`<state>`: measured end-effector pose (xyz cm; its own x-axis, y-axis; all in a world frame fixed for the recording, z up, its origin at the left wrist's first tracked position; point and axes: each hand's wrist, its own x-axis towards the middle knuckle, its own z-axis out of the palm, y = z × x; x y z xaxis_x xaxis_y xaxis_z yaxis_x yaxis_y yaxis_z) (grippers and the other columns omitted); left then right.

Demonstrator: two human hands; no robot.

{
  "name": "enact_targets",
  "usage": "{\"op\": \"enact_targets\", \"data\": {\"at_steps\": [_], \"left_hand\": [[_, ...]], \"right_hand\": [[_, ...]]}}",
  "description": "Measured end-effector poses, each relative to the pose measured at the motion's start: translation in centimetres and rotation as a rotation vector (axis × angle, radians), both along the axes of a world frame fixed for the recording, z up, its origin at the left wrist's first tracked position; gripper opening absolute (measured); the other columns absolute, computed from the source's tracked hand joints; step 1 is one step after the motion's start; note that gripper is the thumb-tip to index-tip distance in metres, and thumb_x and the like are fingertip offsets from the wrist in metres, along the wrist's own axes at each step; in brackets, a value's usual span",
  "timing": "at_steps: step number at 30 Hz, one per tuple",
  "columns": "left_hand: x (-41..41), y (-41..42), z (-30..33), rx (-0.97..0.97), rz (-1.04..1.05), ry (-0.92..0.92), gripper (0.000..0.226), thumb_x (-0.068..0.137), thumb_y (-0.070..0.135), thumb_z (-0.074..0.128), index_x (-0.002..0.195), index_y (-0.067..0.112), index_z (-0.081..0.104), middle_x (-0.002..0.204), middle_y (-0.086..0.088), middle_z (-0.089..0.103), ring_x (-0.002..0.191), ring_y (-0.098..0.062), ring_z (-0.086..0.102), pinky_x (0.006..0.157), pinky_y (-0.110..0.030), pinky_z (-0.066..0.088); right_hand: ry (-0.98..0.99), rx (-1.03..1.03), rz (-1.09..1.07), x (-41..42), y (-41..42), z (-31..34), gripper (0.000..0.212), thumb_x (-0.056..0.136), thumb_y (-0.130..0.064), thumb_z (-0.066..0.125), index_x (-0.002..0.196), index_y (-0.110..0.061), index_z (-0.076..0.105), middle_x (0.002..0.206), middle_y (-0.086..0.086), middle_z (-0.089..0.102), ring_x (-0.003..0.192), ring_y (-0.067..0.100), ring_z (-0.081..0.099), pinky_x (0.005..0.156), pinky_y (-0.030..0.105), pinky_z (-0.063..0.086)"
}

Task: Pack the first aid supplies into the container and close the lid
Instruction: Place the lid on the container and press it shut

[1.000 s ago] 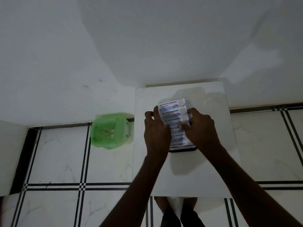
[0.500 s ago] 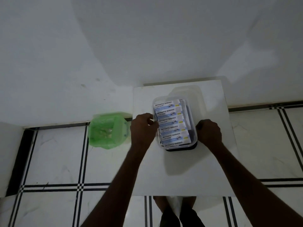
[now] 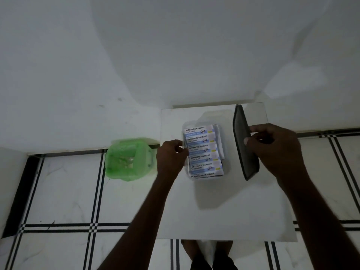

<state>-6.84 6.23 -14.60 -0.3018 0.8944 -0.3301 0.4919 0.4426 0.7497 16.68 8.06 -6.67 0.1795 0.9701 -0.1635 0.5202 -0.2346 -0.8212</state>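
At the far left, a green bin (image 3: 127,159) lined with a green plastic bag is sitting on the tiled floor (image 3: 64,193) against the white wall (image 3: 136,55), just beside the left edge of a white table (image 3: 224,211). Next to it, the left hand (image 3: 171,155) is reaching over the table's left side and its fingertips are touching the left wall of a clear plastic container (image 3: 186,152), pinching or steadying its rim; how firmly it is gripping cannot be told. The container is standing on the table toward the back, open at the top, and a strip of antiseptic bandage packets (image 3: 203,151), white and blue with dark lettering, is lying inside it and filling most of its length, with the edge of something pale showing beneath them along the right side. Further right, the dark lid (image 3: 244,145) is being held up off the table, tilted nearly on edge with its long side running away from the camera, apart from the container and not covering it. The right hand (image 3: 276,151) is grasping that lid, thumb pressing on the near face and fingers wrapping behind its right edge. At the bottom, between the forearms, the person's feet are showing faintly below the table's front edge.
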Motion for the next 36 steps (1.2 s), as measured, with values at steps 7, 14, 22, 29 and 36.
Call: {"op": "enact_targets", "data": {"at_steps": [7,14,22,29,36], "left_hand": [[0.3,0.2,0.6,-0.094,0.107,-0.364,0.031,0.100,0.028,0.054,0.107,0.003,0.071,0.097,-0.018,0.076,0.084,-0.032,0.075,0.073,-0.041,0.064],[-0.2,1.2,0.9,-0.062,0.145,-0.467,0.025,0.094,0.024,0.064,0.111,0.006,0.071,0.096,-0.017,0.076,0.084,-0.033,0.075,0.071,-0.039,0.064],[1.0,2.2,0.3,0.007,0.090,-0.135,0.036,0.079,0.019,0.080,0.109,0.003,0.069,0.083,-0.014,0.077,0.066,-0.025,0.075,0.064,-0.043,0.064],[0.5,2.6,0.1,-0.015,0.157,-0.262,0.019,0.082,0.008,0.075,0.100,0.002,0.074,0.078,-0.014,0.077,0.065,-0.027,0.075,0.066,-0.045,0.064],[0.3,2.8,-0.3,-0.150,0.247,-0.474,0.024,0.083,0.011,0.076,0.102,-0.002,0.068,0.092,-0.019,0.075,0.078,-0.026,0.074,0.071,-0.036,0.064]], "right_hand": [[-0.152,0.162,0.137,-9.2,-3.4,-3.7,0.023,0.077,-0.009,0.077,0.097,-0.009,0.065,0.085,0.003,0.068,0.074,0.015,0.063,0.066,0.016,0.047],[-0.151,0.133,0.198,-11.0,-2.5,-6.2,0.017,0.087,-0.011,0.068,0.103,-0.006,0.068,0.096,0.010,0.073,0.089,0.025,0.070,0.085,0.036,0.057],[-0.359,-0.089,0.061,-2.3,1.4,-7.6,0.037,0.094,-0.025,0.060,0.125,-0.006,0.061,0.121,0.018,0.067,0.108,0.034,0.064,0.090,0.036,0.048],[-0.039,-0.212,0.130,-0.9,3.0,-8.2,0.030,0.088,-0.025,0.070,0.110,-0.005,0.070,0.097,0.016,0.074,0.086,0.033,0.071,0.081,0.049,0.060],[0.033,-0.320,0.142,-0.5,4.4,-8.0,0.020,0.087,-0.018,0.071,0.099,-0.003,0.067,0.086,0.017,0.071,0.076,0.033,0.071,0.069,0.045,0.062]]}}
